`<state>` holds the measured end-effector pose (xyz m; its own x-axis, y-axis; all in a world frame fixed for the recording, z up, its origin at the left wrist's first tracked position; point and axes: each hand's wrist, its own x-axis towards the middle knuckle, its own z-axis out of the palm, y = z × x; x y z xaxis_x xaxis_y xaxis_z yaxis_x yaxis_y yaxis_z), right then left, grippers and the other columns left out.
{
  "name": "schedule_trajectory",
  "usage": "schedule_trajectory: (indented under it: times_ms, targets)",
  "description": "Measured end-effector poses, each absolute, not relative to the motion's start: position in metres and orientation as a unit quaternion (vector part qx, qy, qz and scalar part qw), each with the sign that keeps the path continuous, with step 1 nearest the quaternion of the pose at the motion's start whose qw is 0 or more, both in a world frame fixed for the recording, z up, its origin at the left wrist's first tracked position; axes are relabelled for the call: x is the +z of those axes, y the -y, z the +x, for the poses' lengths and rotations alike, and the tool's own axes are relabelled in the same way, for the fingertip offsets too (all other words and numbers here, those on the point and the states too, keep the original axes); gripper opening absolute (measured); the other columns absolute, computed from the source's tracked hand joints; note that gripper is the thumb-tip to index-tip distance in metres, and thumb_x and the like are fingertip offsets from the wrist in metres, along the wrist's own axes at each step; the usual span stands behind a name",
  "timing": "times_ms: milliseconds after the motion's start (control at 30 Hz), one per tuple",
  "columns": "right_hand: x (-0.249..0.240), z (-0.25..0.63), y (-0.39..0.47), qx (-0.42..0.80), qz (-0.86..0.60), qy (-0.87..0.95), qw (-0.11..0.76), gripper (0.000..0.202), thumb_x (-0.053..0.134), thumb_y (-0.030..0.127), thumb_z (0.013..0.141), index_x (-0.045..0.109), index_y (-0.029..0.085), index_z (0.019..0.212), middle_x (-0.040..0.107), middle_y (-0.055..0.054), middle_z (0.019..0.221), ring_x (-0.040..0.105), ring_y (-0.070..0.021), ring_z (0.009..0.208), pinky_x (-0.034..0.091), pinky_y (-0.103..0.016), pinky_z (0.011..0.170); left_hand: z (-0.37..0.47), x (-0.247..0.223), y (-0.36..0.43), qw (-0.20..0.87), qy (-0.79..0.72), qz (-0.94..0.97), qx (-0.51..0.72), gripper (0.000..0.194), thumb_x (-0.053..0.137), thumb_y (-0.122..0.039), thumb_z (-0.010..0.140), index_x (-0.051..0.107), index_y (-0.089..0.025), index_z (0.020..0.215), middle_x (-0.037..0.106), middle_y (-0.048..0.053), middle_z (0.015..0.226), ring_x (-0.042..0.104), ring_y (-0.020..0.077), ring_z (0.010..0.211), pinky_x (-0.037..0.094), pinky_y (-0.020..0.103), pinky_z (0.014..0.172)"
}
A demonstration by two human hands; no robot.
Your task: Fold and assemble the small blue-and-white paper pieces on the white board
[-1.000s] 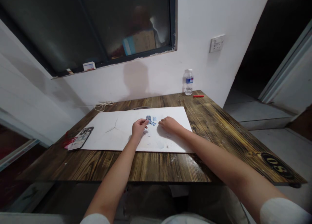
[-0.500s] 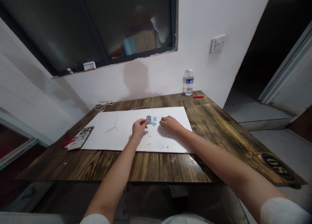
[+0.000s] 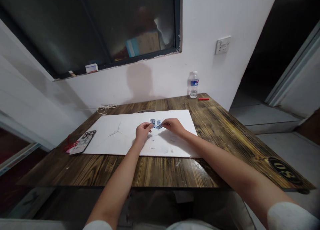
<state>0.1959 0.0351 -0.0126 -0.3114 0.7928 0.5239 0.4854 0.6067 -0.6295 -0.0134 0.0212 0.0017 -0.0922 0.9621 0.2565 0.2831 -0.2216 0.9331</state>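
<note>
The wooden worktop (image 3: pixel 225 130), marked "08", carries a white board (image 3: pixel 132 143). The water bottle's (image 3: pixel 194 85) blue label is illegible. Fingertips pinched together, the left hand (image 3: pixel 143 131) grips blue-patterned pieces (image 3: pixel 153 122), the right hand (image 3: pixel 173 125) a dark strip (image 3: pixel 160 126).

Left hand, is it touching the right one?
Apart. The head view shows a gap and blue-patterned pieces between the left hand and the right hand.
</note>
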Motion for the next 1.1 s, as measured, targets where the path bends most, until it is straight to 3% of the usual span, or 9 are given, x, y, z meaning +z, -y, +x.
schedule_trajectory:
  times_ms: [367,1100]
  targets:
    - [-0.014,0.19,-0.031,0.208,-0.392,0.79,0.423,0.012,0.068,0.024,0.081,0.062,0.018,0.09,0.067,0.001,0.074,0.057,-0.0126,0.065,0.04,-0.022,0.064,-0.013,-0.003,-0.019,0.337,-0.53,0.638,0.446,0.03,0.077,-0.048,0.063,0.071,-0.019,0.069,0.066,0.002,0.061,0.059,0.015,0.055,0.044,0.025,0.052]
    - [-0.015,0.192,-0.027,0.153,-0.384,0.79,0.453,0.014,0.066,0.027,0.085,0.055,0.02,0.08,0.064,0.0,0.074,0.057,-0.0128,0.068,0.04,-0.022,0.064,-0.008,0.001,-0.011,0.393,-0.506,0.663,0.387,0.033,0.078,-0.047,0.061,0.064,-0.018,0.064,0.059,-0.001,0.054,0.047,0.0106,0.047,0.034,0.023,0.047]
